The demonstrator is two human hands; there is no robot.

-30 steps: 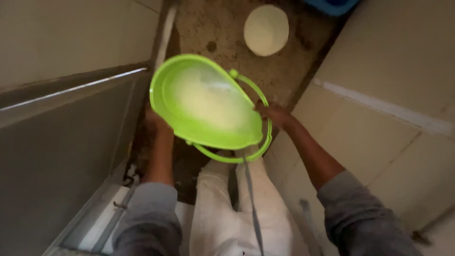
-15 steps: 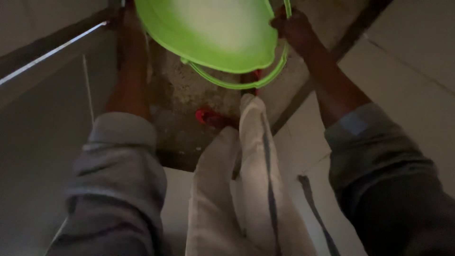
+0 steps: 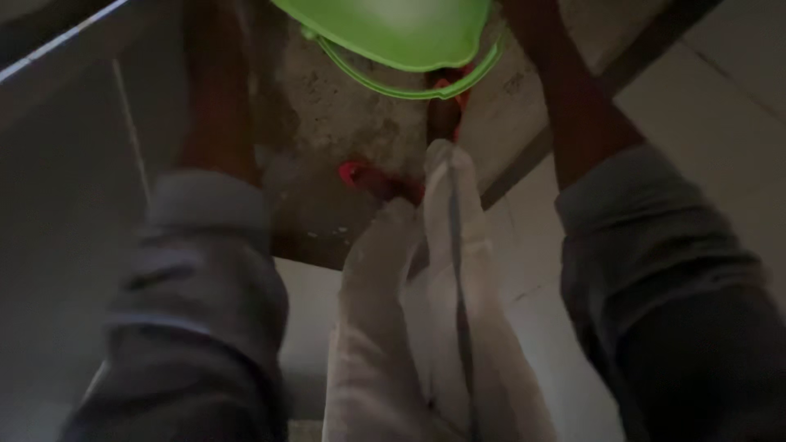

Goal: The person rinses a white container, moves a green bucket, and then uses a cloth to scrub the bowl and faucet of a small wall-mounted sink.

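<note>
Head cam: green bucket [image 3: 393, 33] w/ pale contents; hands, fingers out of frame.

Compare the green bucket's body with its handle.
The green bucket's body is a broad, solid shell cut off by the top edge; its handle is a thin curved band hanging below the rim, fully in view. The body shows a pale inside; the handle does not. Both are the same bright green.

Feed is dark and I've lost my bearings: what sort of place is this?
Probably a washroom or wet utility corner of a home, though I can't be sure. A rough, stained concrete floor sits between pale tiled walls, and a green plastic bucket with a hanging handle is held over it.
</note>
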